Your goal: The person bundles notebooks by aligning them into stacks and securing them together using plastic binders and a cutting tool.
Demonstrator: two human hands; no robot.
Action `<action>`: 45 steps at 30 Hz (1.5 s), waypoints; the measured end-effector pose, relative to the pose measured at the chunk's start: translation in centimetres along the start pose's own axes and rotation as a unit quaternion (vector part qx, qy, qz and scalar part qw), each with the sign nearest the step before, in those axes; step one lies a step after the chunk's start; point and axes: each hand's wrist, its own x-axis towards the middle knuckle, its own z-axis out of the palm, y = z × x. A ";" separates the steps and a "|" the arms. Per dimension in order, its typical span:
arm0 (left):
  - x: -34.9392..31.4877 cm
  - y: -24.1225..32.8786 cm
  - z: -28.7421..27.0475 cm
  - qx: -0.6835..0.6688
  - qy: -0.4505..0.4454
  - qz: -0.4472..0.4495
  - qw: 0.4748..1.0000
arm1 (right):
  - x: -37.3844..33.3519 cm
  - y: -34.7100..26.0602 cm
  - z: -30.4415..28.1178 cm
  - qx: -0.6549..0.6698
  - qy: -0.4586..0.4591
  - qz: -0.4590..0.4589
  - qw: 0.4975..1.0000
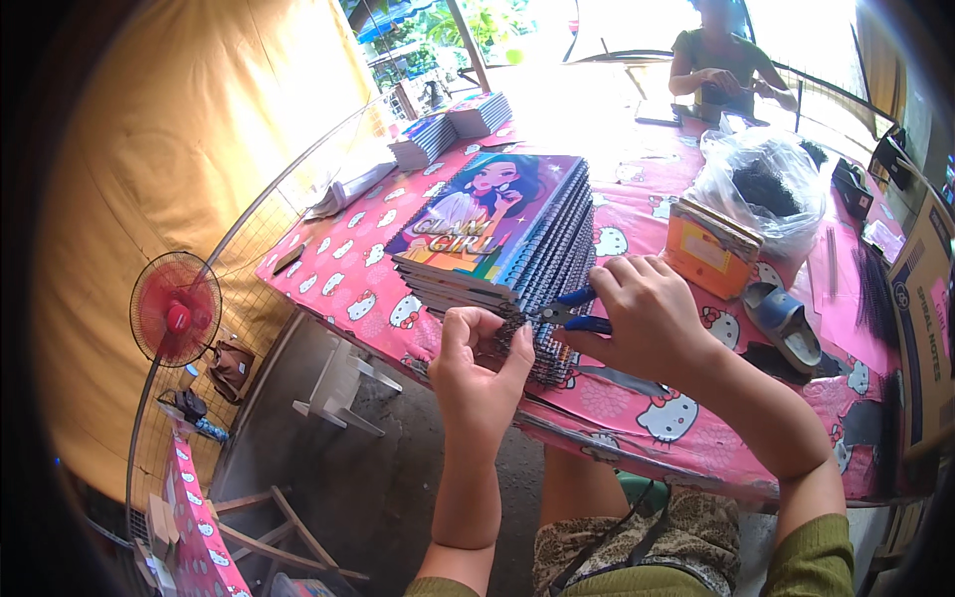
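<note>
While the right hand grips pliers, the left hand pinches coils (partly hidden).

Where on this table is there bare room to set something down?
Mostly left: pink tablecloth between the notebook stack and the dark strip. A smaller patch borders the near edge, below the right hand. Crowded: the right side, with plastic bag, orange-covered block, slipper and carton.

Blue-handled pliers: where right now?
Head view, just right of centre: the blue-handled pliers are in the right hand, at the near end of the notebook stack, just right of the left hand.
</note>
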 end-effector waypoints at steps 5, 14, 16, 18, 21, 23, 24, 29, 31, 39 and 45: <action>0.1 -0.7 -0.3 -0.001 0.008 0.016 1.000 | 0.6 -0.2 -0.5 0.070 -0.186 0.094 0.976; -0.2 0.3 -0.3 -0.051 -0.033 -0.047 0.997 | -0.1 0.7 1.1 -0.022 0.100 -0.076 0.992; -0.1 -0.4 -0.4 -0.024 -0.034 -0.023 0.999 | 0.1 -0.2 0.6 0.044 -0.086 0.029 0.995; 0.0 -1.7 -0.7 -0.015 -0.025 0.004 1.000 | 0.0 -0.9 0.0 0.078 -0.202 0.098 0.971; -0.1 -2.3 -1.1 -0.031 -0.021 -0.009 0.999 | -0.6 -0.8 -0.2 0.074 -0.204 0.112 0.970; -0.4 -0.7 -1.3 -0.052 -0.055 -0.097 0.992 | -2.1 -0.2 0.0 0.057 -0.120 0.080 0.988; -0.5 -0.7 -1.1 -0.044 -0.057 -0.084 0.994 | -2.3 0.2 0.4 0.036 -0.045 0.034 0.998; -0.7 -0.3 -0.6 0.013 -0.048 -0.053 0.997 | -1.2 -0.6 1.5 0.040 -0.093 0.042 0.994; -0.4 -2.1 -0.5 0.020 -0.028 0.013 0.999 | -0.4 -0.9 0.6 0.077 -0.244 0.108 0.961; -1.2 -1.7 -0.2 -0.027 -0.039 -0.064 0.997 | -2.2 1.0 2.1 0.000 0.029 -0.024 0.999; -1.4 -3.0 -0.1 0.010 -0.025 -0.018 0.999 | -1.7 -0.4 2.0 0.067 -0.157 0.061 0.983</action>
